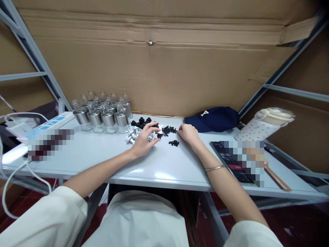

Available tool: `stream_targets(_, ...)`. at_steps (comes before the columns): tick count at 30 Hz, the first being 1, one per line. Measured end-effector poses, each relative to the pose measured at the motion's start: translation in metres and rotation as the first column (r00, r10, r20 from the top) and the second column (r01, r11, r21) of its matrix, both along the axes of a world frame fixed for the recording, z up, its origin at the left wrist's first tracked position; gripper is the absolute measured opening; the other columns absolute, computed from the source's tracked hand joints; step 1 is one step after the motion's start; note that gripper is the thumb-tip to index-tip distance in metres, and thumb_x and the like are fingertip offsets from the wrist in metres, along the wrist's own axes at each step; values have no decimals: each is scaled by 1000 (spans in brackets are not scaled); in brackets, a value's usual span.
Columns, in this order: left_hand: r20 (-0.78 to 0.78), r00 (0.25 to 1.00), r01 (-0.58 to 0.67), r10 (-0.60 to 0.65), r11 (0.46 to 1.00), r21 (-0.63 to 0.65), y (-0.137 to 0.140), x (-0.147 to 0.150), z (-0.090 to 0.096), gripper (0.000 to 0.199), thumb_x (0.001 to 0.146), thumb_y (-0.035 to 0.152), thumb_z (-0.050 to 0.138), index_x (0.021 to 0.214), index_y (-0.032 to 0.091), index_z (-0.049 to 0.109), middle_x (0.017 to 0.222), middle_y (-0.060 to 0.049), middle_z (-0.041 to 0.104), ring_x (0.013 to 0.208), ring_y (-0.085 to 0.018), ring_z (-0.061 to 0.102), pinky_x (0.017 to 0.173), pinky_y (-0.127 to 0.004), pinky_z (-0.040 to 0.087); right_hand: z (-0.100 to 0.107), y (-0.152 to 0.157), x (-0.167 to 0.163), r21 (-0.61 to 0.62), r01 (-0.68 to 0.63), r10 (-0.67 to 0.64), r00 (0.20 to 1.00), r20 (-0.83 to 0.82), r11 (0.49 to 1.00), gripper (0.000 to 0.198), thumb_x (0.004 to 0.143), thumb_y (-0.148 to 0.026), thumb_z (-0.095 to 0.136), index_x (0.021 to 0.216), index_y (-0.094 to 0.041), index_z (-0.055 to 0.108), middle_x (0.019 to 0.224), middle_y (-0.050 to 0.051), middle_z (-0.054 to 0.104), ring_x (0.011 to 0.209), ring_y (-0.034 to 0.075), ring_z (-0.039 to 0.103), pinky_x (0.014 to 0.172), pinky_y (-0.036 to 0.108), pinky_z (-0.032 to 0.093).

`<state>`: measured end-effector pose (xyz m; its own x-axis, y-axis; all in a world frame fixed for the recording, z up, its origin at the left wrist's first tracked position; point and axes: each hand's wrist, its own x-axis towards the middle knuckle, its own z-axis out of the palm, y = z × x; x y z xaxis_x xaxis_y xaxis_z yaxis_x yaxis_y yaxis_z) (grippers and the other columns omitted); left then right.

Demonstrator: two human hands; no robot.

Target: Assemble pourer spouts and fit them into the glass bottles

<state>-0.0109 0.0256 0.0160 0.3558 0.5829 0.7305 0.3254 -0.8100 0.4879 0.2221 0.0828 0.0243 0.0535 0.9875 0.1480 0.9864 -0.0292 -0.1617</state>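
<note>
A person in pale sleeves sits at a white table, both bare hands at work near its middle. The left hand has its grip closed on a small white-and-black part, pinched between thumb and fingertips just above the tabletop; this hold probably leaves the side towards the other hand free. The part's long axis seems to run roughly upright, with a black end pointing down by the thumb and the white section above, though the fingers hide some of it. The right hand is curled at the edge of a heap of small black pieces; whether its grip has closed on one, I cannot tell. Nearer the person lies a smaller cluster of black bits. Silvery-white fittings lie beside the left hand, with black knobs behind them, all likely kept loose and close for easy reach. Glass bottles with metal sleeves stand upright at the back left, seemingly there to leave room for the hands.
</note>
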Motion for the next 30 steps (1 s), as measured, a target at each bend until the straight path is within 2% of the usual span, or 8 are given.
stream_targets(3,-3,1000,-7,7,1000,1,-1,0,1,26,80,13,63,104,19,55,125,-11,51,116,-23,53,89,-41,51,0,-2,-5,56,-248,251,967,-52,967,20,83,-24,56,96,-18,70,97,10,67,88,20,63,78,28,45)
stream_targets(5,-10,1000,-7,7,1000,-2,-1,0,1,26,80,13,63,104,19,55,125,-12,51,117,-24,52,91,-41,50,-3,-3,-10,106,-465,475,873,-115,879,17,81,-22,59,93,-18,70,94,7,66,82,17,62,79,25,46)
stream_targets(7,-16,1000,-7,7,1000,-5,-1,0,1,25,80,14,63,104,19,55,125,-12,51,119,-24,51,93,-42,48,-8,-2,-15,150,-571,589,795,-143,807,16,79,-18,61,92,-15,70,92,8,63,83,17,61,81,27,46)
stream_targets(13,-21,1000,3,-4,1000,-18,-1,0,0,24,81,15,62,104,19,55,126,-12,50,119,-24,51,97,-44,46,-12,0,-18,196,-605,634,754,-174,772,13,78,-11,55,78,-14,68,85,8,62,79,17,59,79,29,45)
stream_targets(18,-17,1000,14,-14,999,-31,0,0,-1,24,81,15,62,104,19,55,126,-12,50,120,-24,50,95,-42,48,2,-6,-14,360,-454,574,715,-398,815,5,73,-16,54,72,-16,59,77,4,63,71,15,57,63,26,45)
stream_targets(23,-22,999,32,-34,998,-55,-2,0,0,23,81,14,61,103,18,56,128,-13,49,121,-24,49,94,-42,48,13,-12,-10,558,-346,614,673,-412,754,5,68,-22,56,65,-19,54,102,11,62,88,21,56,63,29,44)
stream_targets(26,-26,999,33,-34,997,-68,-3,1,2,23,81,13,62,103,18,56,128,-12,49,120,-24,50,93,-42,49,13,-14,-10,561,-399,657,645,-390,725,7,69,-21,56,66,-20,50,107,10,64,96,23,56,69,33,44)
stream_targets(30,-19,999,43,-44,997,-59,-3,0,2,22,81,14,62,102,19,56,127,-12,49,119,-24,51,90,-41,52,12,-15,-12,487,-453,658,609,-444,747,10,77,-28,55,71,-20,53,94,9,67,83,20,59,62,30,44)
